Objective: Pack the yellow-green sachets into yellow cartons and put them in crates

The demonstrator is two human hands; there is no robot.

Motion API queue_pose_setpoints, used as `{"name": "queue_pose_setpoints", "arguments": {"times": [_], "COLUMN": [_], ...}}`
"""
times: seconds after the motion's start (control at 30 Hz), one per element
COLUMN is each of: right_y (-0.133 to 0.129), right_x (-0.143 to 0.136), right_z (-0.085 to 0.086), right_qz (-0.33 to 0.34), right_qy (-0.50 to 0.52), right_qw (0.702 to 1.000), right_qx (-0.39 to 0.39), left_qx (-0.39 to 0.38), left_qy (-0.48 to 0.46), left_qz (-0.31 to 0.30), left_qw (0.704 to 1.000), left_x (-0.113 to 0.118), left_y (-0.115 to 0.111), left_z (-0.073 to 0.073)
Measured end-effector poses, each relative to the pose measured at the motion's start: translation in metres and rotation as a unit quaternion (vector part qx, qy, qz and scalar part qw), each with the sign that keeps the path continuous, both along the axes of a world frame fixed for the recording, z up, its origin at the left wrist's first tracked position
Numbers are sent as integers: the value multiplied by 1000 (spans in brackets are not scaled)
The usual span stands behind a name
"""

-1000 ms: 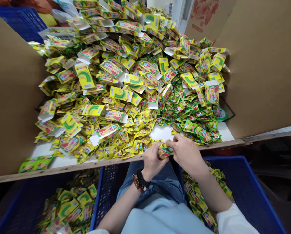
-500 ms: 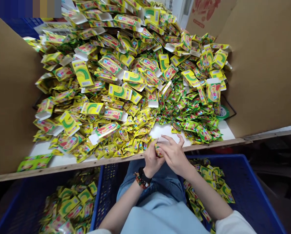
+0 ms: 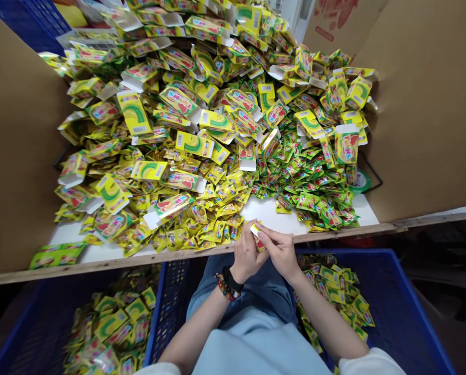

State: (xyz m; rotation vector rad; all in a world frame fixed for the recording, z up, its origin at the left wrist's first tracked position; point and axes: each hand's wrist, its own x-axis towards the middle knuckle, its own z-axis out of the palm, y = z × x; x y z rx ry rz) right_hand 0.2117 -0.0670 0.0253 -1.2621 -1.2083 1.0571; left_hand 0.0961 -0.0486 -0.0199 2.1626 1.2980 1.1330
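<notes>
2 hands (image 3: 247,255) on 1 sm. box (image 3: 260,244) nr tbl edge (image 3: 334,234); pkts (image 3: 309,182) piled beyond, blue crates (image 3: 399,307) below.

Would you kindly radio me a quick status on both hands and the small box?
Left hand gripping small box. Right hand touching its upper end. Box partly hidden by hands, some white showing. Heaped yellow sachets just beyond.

The tabletop (image 3: 266,207) has a white surface and a wooden front edge (image 3: 127,261). Yellow sachets (image 3: 217,232) cover its left and centre front; green sachets (image 3: 306,201) form a mound at right. Yellow cartons (image 3: 193,144), several with open flaps, lie over and behind these. A flat green packet (image 3: 57,255) rests at the front-left corner.
</notes>
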Motion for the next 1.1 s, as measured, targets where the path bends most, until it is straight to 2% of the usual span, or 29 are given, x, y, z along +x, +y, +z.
{"name": "queue_pose_setpoints", "arguments": {"times": [0.13, 0.3, 0.47, 0.53, 0.6, 0.67, 0.7, 0.77, 0.8, 0.87, 0.93, 1.0, 1.03, 1.1], "right_y": [4, 6, 3, -5, -18, -33, -39, -40, -34, -10, 25, 56, 67, 77], "right_x": [1, 8, 2, 4, 17, 40, 53, 77, 85, 91, 86, 76, 72, 65], "right_z": [2, 9, 2, 1, 5, 12, 15, 18, 17, 10, -1, -13, -17, -23], "right_qz": [-17, 32, 75, 82, 79, 62, 44, 11, -6, -62, -141, -191, -189, -157], "right_qy": [-61, -109, -166, -187, -233, -335, -404, -512, -536, -539, -526, -517, -504, -446], "right_qw": [998, 993, 978, 971, 962, 938, 913, 859, 844, 840, 834, 830, 838, 876], "right_qx": [7, 33, 104, 124, 114, 65, 30, -22, -20, 27, 82, 90, 90, 93], "left_qx": [-15, 2, 2, 6, 15, 25, 29, 29, 27, 25, 28, 33, 36, 37], "left_qy": [6, 10, -17, -25, -8, 30, 52, 102, 130, 194, 254, 290, 298, 285], "left_qz": [7, 7, 7, -10, -57, -94, -87, -16, 29, 87, 95, 87, 81, 62], "left_qw": [1000, 1000, 1000, 1000, 998, 995, 994, 994, 991, 977, 962, 952, 951, 956], "left_x": [0, 0, 0, 0, -3, -10, -15, -26, -32, -41, -47, -51, -52, -57], "left_y": [-2, -2, -4, -6, -7, -5, -2, 9, 17, 33, 47, 55, 57, 59], "left_z": [0, -4, -9, -6, 3, 16, 22, 33, 36, 39, 38, 36, 34, 33]}}
